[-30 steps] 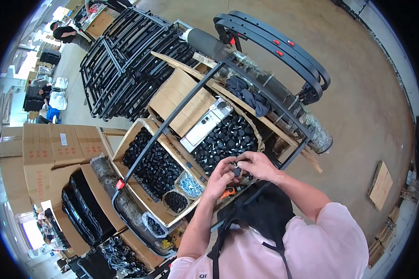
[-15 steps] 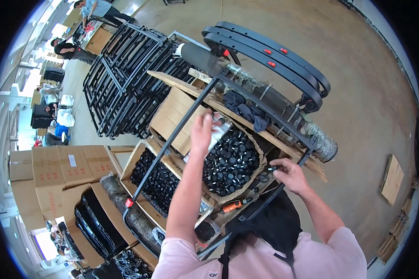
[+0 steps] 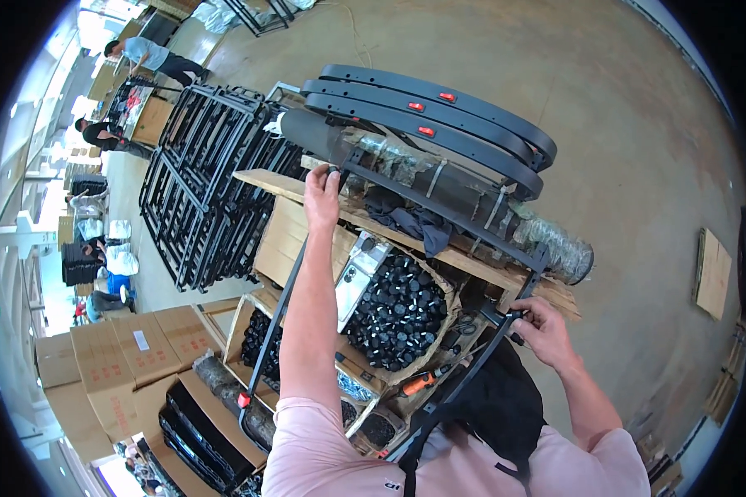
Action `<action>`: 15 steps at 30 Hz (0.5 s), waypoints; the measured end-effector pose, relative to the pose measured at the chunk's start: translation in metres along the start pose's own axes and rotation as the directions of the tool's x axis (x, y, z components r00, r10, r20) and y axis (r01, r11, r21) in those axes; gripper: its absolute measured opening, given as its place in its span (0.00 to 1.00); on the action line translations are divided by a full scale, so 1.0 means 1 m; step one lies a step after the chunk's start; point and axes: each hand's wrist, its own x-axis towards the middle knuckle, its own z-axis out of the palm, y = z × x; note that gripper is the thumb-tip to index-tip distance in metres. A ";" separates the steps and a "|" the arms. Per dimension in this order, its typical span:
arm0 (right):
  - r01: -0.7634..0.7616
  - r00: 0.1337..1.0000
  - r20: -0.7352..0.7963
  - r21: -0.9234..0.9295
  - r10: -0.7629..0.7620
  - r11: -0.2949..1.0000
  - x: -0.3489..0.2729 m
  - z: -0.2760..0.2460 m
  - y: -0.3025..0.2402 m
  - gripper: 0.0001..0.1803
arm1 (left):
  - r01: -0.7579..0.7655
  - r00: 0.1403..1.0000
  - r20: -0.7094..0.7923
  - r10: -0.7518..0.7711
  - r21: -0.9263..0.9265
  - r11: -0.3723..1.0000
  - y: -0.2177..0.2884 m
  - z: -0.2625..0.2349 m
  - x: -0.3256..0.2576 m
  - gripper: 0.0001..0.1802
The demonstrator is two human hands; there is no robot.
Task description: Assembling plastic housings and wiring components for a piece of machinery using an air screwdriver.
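A black metal tube frame lies across a loaded work cart. My left hand reaches far forward and is closed around the frame's far left corner, beside a wooden board. My right hand grips the frame's near right corner, close to my chest. Under the frame sits an open cardboard box full of small black caps, with a silver-grey device lying at its left edge. A dark cloth rests on the board.
Curved black bars with red reflectors and plastic-wrapped rolls lie at the cart's far side. A stack of black frames stands on the left, cardboard boxes at lower left. An orange-handled tool lies nearby. Other people work at far upper left.
My hands were together over the box of caps. The left hand has since stretched out to the frame's far corner and the right has dropped to its near right corner.
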 end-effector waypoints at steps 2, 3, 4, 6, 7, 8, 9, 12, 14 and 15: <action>0.005 1.000 0.011 0.021 -0.005 1.000 0.003 0.000 -0.003 0.18 | 0.008 0.999 0.031 -0.007 -0.002 1.000 -0.004 -0.007 0.004 0.18; 0.004 1.000 0.008 0.020 -0.004 1.000 0.005 0.000 -0.007 0.18 | 0.020 0.998 0.058 -0.019 -0.002 1.000 -0.007 -0.010 0.006 0.18; 0.051 0.999 0.010 -0.070 -0.050 0.996 0.006 -0.002 -0.013 0.18 | 0.021 0.998 0.060 -0.021 -0.008 1.000 -0.008 -0.012 0.007 0.18; 0.094 0.996 0.016 -0.168 -0.092 0.981 0.007 -0.001 -0.021 0.18 | -0.053 0.992 0.113 0.055 -0.021 0.998 -0.012 -0.015 0.008 0.18; 0.087 0.996 0.005 -0.162 -0.087 0.983 0.007 0.000 -0.024 0.18 | -0.090 0.986 0.140 0.093 -0.032 0.995 -0.011 -0.014 0.007 0.18; 0.081 0.997 -0.006 -0.156 -0.082 0.984 0.007 0.000 -0.027 0.18 | -0.086 0.986 0.140 0.091 -0.041 0.995 -0.011 -0.013 0.007 0.18; 0.076 0.997 -0.010 -0.165 -0.079 0.983 0.006 -0.001 -0.027 0.18 | -0.109 0.980 0.167 0.113 -0.029 0.994 -0.010 -0.012 0.006 0.19; 0.051 0.998 -0.027 -0.176 -0.057 0.983 0.007 -0.001 -0.024 0.18 | -0.145 0.973 0.176 0.151 -0.048 0.988 -0.008 -0.009 0.006 0.21; 0.088 0.995 -0.024 -0.233 -0.096 0.969 0.008 -0.001 -0.025 0.18 | -0.158 0.974 0.151 0.167 -0.074 0.985 -0.010 -0.011 0.008 0.22; 0.085 0.995 -0.026 -0.244 -0.094 0.966 0.008 -0.002 -0.026 0.18 | -0.210 0.971 0.127 0.203 0.046 0.977 -0.012 -0.013 0.010 0.22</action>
